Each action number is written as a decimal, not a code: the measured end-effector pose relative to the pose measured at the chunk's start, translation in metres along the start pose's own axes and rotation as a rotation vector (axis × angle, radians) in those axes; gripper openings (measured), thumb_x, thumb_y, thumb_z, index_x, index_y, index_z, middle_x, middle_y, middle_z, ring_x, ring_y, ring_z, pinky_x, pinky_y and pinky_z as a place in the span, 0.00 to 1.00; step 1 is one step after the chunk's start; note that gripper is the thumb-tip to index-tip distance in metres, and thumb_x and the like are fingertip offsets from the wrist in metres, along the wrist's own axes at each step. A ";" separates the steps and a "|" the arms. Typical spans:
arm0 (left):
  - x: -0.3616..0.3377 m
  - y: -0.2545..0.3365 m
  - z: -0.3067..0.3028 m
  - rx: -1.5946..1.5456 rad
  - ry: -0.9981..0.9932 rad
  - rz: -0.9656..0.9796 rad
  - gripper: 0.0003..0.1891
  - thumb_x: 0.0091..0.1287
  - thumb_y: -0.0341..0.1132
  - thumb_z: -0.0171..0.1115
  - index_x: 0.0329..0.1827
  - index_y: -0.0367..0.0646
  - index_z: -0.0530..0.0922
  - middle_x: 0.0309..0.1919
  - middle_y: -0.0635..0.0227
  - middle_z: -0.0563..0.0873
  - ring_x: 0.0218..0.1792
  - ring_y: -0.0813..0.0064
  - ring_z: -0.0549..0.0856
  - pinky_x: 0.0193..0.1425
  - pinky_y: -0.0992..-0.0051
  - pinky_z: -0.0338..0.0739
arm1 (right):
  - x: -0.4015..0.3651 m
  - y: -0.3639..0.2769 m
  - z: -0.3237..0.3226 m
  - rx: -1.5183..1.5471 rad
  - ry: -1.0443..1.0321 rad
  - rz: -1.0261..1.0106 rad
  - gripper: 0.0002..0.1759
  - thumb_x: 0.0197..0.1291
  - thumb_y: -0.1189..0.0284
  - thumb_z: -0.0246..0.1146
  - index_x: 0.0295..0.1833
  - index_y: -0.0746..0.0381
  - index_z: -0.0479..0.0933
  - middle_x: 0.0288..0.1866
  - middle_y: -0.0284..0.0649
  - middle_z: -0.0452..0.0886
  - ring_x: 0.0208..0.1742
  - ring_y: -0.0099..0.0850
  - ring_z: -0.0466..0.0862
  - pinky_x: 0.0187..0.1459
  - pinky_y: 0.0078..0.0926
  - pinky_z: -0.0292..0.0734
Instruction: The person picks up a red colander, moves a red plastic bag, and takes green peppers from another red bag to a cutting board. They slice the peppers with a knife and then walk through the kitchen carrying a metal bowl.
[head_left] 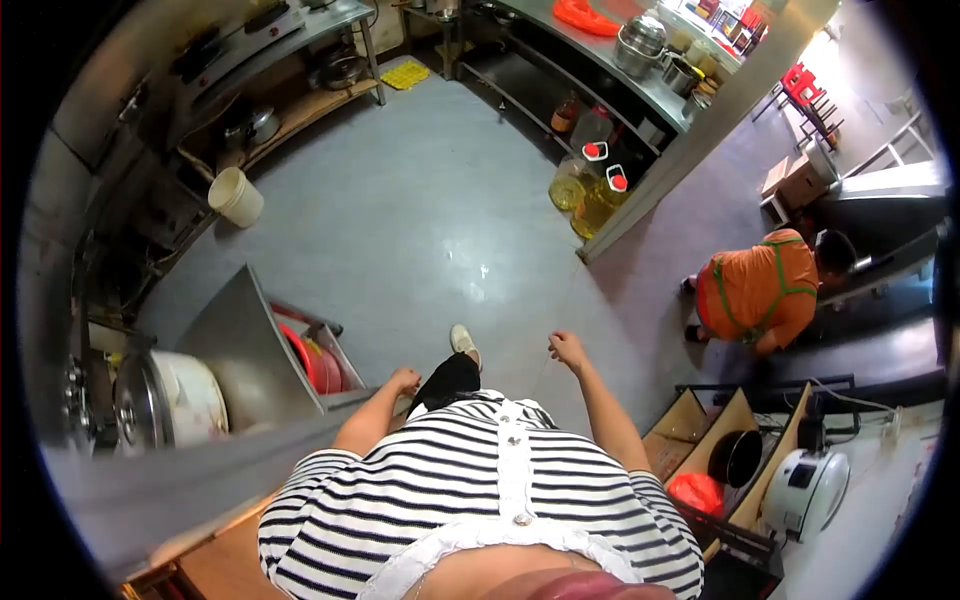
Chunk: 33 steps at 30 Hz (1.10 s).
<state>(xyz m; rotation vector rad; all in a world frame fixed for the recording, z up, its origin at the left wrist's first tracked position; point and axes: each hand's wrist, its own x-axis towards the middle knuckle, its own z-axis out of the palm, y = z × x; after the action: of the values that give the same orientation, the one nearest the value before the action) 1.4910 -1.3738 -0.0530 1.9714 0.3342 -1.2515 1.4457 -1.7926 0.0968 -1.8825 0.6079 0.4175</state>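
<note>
My left hand [404, 380] hangs low by my left side, its fingers loosely curled, and I see nothing in it. Nearest to it is a metal cabinet edge, with red plastic basins [312, 362] on a shelf behind a steel panel [232, 345]. My right hand [568, 350] is out in front of my right side, over the floor. Its fingers are curled in and no object shows in them. Between the hands, one light shoe [462, 338] is on the grey floor [400, 230].
A white bucket [236, 197] stands at left, near a large pot [170, 400]. Oil jugs [600, 205] sit beside a pillar [690, 150]. A person in orange [765, 285] bends at right. Near my right arm are a shelf with a black pan [736, 458] and a rice cooker [805, 490].
</note>
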 end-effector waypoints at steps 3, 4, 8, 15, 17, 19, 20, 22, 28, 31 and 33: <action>0.016 0.081 -0.051 0.098 0.060 -0.071 0.11 0.55 0.39 0.51 0.28 0.42 0.77 0.23 0.65 0.82 0.19 0.71 0.79 0.18 0.69 0.68 | 0.065 -0.045 -0.019 -0.077 -0.063 -0.154 0.13 0.53 0.67 0.51 0.35 0.66 0.74 0.26 0.39 0.77 0.21 0.25 0.75 0.23 0.22 0.71; 0.034 0.105 -0.073 0.097 0.068 -0.067 0.11 0.55 0.39 0.51 0.28 0.43 0.77 0.23 0.66 0.82 0.19 0.71 0.79 0.19 0.67 0.68 | 0.086 -0.050 -0.026 -0.142 -0.090 -0.204 0.13 0.54 0.67 0.51 0.35 0.66 0.74 0.26 0.39 0.77 0.21 0.25 0.75 0.24 0.22 0.71; 0.119 0.199 -0.153 0.198 0.126 0.089 0.10 0.55 0.38 0.49 0.29 0.42 0.77 0.23 0.68 0.81 0.20 0.75 0.78 0.18 0.72 0.69 | 0.133 -0.044 -0.068 -0.034 0.007 0.017 0.11 0.52 0.69 0.52 0.29 0.66 0.72 0.22 0.39 0.75 0.19 0.25 0.74 0.19 0.22 0.70; 0.161 0.490 -0.207 -0.203 0.139 0.390 0.10 0.56 0.39 0.52 0.28 0.43 0.76 0.23 0.70 0.80 0.22 0.80 0.78 0.21 0.80 0.69 | 0.218 -0.010 -0.141 -0.096 0.008 0.589 0.11 0.52 0.68 0.51 0.32 0.65 0.71 0.21 0.43 0.75 0.17 0.32 0.76 0.15 0.29 0.69; 0.177 0.569 -0.210 -0.209 0.124 0.408 0.11 0.57 0.41 0.52 0.33 0.43 0.76 0.26 0.71 0.80 0.24 0.80 0.78 0.24 0.79 0.69 | 0.270 -0.013 -0.159 -0.072 -0.007 0.588 0.12 0.53 0.67 0.50 0.34 0.66 0.72 0.22 0.44 0.76 0.19 0.33 0.77 0.17 0.30 0.70; 0.197 0.632 -0.211 -0.178 0.068 0.394 0.12 0.57 0.42 0.53 0.35 0.44 0.75 0.28 0.71 0.80 0.25 0.80 0.78 0.26 0.79 0.70 | 0.335 0.001 -0.180 -0.010 -0.026 0.491 0.13 0.53 0.66 0.50 0.34 0.66 0.72 0.23 0.45 0.76 0.19 0.33 0.77 0.17 0.30 0.70; 0.209 0.668 -0.222 -0.165 0.049 0.404 0.12 0.57 0.42 0.53 0.36 0.44 0.75 0.29 0.71 0.80 0.26 0.80 0.78 0.27 0.78 0.70 | 0.358 -0.028 -0.188 0.126 0.089 0.474 0.13 0.53 0.66 0.50 0.34 0.67 0.72 0.23 0.44 0.77 0.19 0.33 0.76 0.17 0.31 0.69; 0.226 0.727 -0.242 -0.142 0.015 0.389 0.12 0.58 0.43 0.53 0.38 0.46 0.75 0.30 0.72 0.80 0.27 0.80 0.79 0.30 0.78 0.70 | 0.420 -0.083 -0.211 0.024 0.061 0.360 0.13 0.53 0.67 0.51 0.33 0.67 0.72 0.22 0.44 0.77 0.18 0.33 0.76 0.17 0.31 0.69; 0.290 0.851 -0.331 -0.411 0.043 0.324 0.10 0.59 0.42 0.50 0.39 0.51 0.75 0.31 0.75 0.79 0.31 0.81 0.79 0.33 0.75 0.73 | 0.596 -0.241 -0.287 -0.110 0.068 -0.022 0.13 0.54 0.67 0.52 0.31 0.66 0.74 0.23 0.40 0.77 0.19 0.24 0.76 0.21 0.23 0.70; 0.356 0.908 -0.382 -0.500 0.125 0.295 0.11 0.60 0.42 0.51 0.41 0.49 0.75 0.31 0.75 0.80 0.31 0.82 0.80 0.32 0.76 0.75 | 0.642 -0.316 -0.306 0.144 0.161 -0.136 0.11 0.56 0.67 0.52 0.31 0.63 0.74 0.20 0.35 0.75 0.18 0.23 0.74 0.20 0.18 0.68; 0.400 0.955 -0.418 -0.556 0.126 0.306 0.11 0.60 0.41 0.51 0.40 0.47 0.75 0.30 0.73 0.80 0.29 0.81 0.80 0.29 0.76 0.75 | 0.663 -0.342 -0.305 0.309 0.184 -0.067 0.11 0.56 0.66 0.52 0.29 0.62 0.73 0.18 0.33 0.73 0.16 0.22 0.72 0.19 0.17 0.66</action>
<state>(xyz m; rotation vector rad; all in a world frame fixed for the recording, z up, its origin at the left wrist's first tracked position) 2.5105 -1.7868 0.1399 1.5482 0.3779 -0.7400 2.1846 -2.1135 0.1051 -1.6482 0.6881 0.0984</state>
